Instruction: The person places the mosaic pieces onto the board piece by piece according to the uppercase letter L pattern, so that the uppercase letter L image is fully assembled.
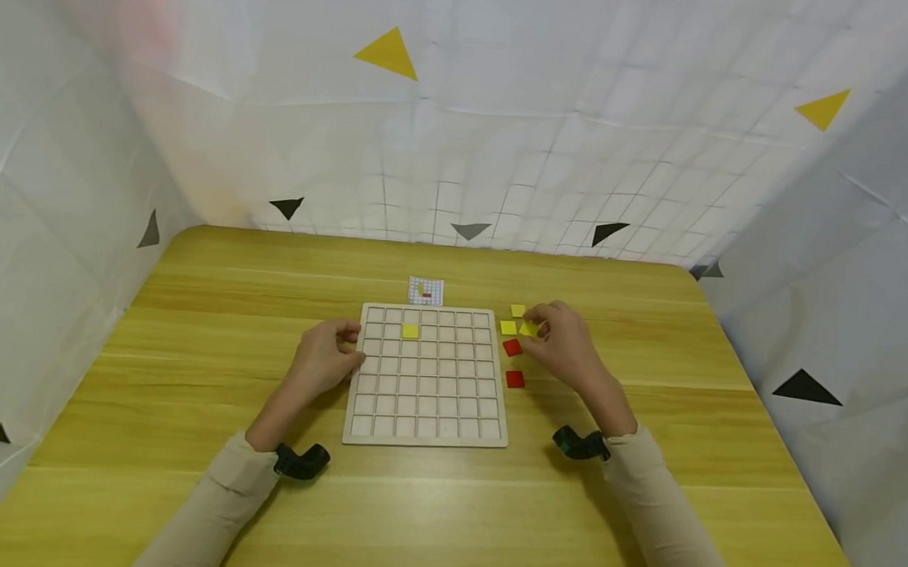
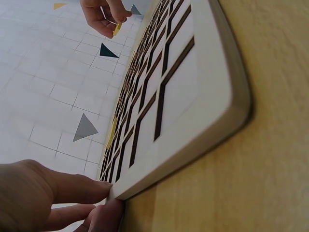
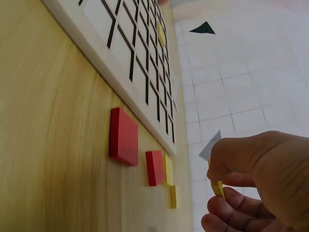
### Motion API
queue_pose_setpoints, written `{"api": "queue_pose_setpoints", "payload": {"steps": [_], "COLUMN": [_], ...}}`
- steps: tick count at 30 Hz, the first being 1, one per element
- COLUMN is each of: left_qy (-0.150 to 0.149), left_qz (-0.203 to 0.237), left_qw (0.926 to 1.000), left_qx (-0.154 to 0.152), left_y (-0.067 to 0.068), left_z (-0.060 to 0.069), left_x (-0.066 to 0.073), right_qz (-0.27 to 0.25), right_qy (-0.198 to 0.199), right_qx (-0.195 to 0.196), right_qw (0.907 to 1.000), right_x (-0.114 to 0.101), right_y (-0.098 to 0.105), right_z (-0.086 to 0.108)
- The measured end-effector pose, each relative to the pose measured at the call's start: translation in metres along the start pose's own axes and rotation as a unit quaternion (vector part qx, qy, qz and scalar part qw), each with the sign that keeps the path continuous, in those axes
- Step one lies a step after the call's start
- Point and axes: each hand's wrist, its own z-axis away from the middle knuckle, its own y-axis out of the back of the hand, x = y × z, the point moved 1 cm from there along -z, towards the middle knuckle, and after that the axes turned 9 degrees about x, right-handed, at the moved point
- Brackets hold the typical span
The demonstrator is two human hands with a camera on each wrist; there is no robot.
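Note:
A pale wooden grid board (image 1: pixel 424 440) lies flat, with one yellow tile (image 1: pixel 411 331) in a cell of its second row from the top. My left hand (image 1: pixel 324 354) holds the board's left edge between its thumb and fingers (image 2: pixel 77 187). Off the right side of the board, my right hand (image 1: pixel 568 346) pinches another yellow tile (image 3: pixel 218 188) between thumb and fingers, raised above the table. Near that hand lie two more yellow tiles, an upper one (image 1: pixel 517 311) and a lower one (image 1: pixel 508 327), plus two red tiles, one tilted (image 1: pixel 513 347) and one nearer me (image 1: pixel 515 379).
A small printed grid card (image 1: pixel 426 291) with coloured cells lies just behind the board. The wood-grain table (image 1: pixel 431 516) ends at a white sheet wall (image 1: pixel 504 135) with yellow, black and grey triangles. Dark wrist devices sit on both sleeves.

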Motion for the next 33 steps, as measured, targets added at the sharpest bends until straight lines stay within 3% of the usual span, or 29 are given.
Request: {"api": "queue_pose_setpoints", "payload": {"steps": [33], "left_qy": [-0.004], "left_qz": [-0.003], "left_qw": [1.0000], "left_qx": [0.001], "left_y": [0.000], "left_z": [0.002], "left_x": [0.001], "right_qz": [-0.034], "right_qy": [0.054], "right_qx": [-0.048], "right_qw": [0.9968], "right_x": [-0.056], "right_y": [-0.045], "right_z": [-0.004]}}
